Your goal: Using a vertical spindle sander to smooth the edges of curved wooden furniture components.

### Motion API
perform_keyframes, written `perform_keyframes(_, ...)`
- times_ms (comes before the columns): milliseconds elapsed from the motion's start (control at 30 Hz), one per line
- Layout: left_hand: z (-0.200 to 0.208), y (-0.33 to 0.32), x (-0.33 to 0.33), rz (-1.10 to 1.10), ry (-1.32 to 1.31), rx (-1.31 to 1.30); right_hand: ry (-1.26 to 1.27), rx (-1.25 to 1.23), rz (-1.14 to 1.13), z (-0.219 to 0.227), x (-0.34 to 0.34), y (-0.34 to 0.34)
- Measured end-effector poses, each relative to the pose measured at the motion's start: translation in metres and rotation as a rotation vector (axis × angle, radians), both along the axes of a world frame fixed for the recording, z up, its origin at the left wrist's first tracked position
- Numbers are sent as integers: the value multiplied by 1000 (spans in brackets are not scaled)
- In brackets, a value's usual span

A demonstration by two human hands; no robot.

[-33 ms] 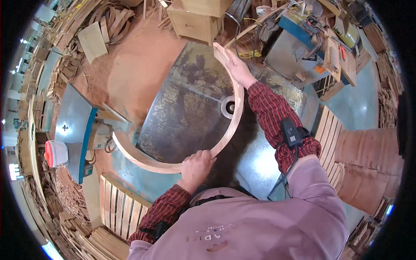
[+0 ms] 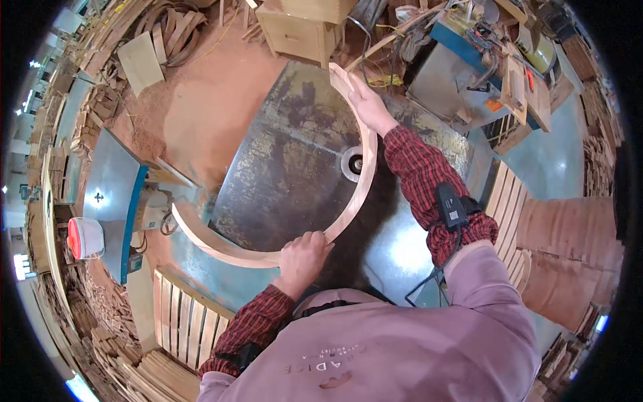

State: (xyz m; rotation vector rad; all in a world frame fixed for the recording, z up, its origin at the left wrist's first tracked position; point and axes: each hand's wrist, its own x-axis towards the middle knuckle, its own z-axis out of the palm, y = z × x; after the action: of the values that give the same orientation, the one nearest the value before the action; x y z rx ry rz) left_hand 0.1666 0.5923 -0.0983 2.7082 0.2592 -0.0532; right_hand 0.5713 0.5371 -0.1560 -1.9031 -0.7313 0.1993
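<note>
A curved piece of pale wood (image 2: 348, 213), bent in a wide arc, is in both my hands. My left hand (image 2: 304, 261) closes round its lower stretch, near the front edge of a dark metal machine table (image 2: 268, 161). Up at the far right end of the arc, my right hand (image 2: 368, 108) grips the wood with its fingers over the side. Between the hands, the inner side of the arc runs right beside a round metal ring with a dark spindle (image 2: 352, 165) set in the table top. The arc's other end juts out past the table's left edge.
To the left stands a grey machine table with a blue edge (image 2: 115, 201), a red-lidded white tub (image 2: 86, 238) beside it. Slatted wooden racks (image 2: 191, 318) flank me. A wooden cabinet (image 2: 301, 33) and a cluttered workbench (image 2: 462, 74) are at the back. Sawdust covers the floor.
</note>
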Motion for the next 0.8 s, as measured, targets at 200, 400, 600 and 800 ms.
perform_keyframes(200, 2, 18, -25, -82, -32, -27, 43, -69, -47, 2, -33, -11)
perform_keyframes(400, 2, 44, -64, -178, -43, -47, 4, -43, -173, 2, -86, -30)
perform_keyframes(600, 15, 54, -92, -231, -8, -45, -57, -115, -255, 6, -134, -48)
perform_keyframes(800, 14, 42, -110, -191, 25, -54, -35, -119, -287, 15, -170, -61)
